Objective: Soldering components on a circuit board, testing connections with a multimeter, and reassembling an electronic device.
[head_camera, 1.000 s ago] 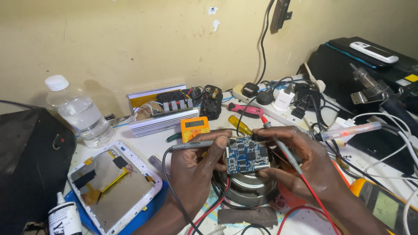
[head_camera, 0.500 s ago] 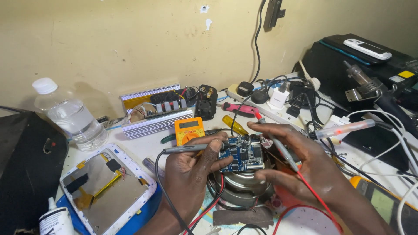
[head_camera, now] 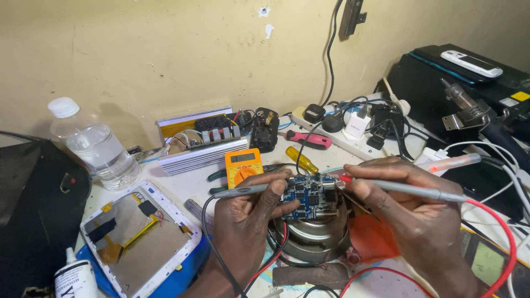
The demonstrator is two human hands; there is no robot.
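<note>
A small blue circuit board (head_camera: 310, 196) rests on a round speaker-like metal part (head_camera: 317, 237) in the middle of the bench. My left hand (head_camera: 248, 218) grips the board's left edge and holds a grey probe (head_camera: 243, 191) with a black lead. My right hand (head_camera: 411, 212) holds a grey probe (head_camera: 411, 189) with a red tip and red lead, the tip touching the board's upper right edge. An orange multimeter (head_camera: 243, 165) lies just behind the board.
An opened white tablet (head_camera: 138, 237) lies at left beside a plastic water bottle (head_camera: 94, 144). A finned aluminium electronics unit (head_camera: 193, 144), a power strip with plugs (head_camera: 353, 124), pink and yellow screwdrivers and black equipment (head_camera: 469, 83) crowd the back and right.
The view shifted slightly. My right hand's probe tip moved onto the board's upper right edge; my left hand keeps holding the board and its probe.
</note>
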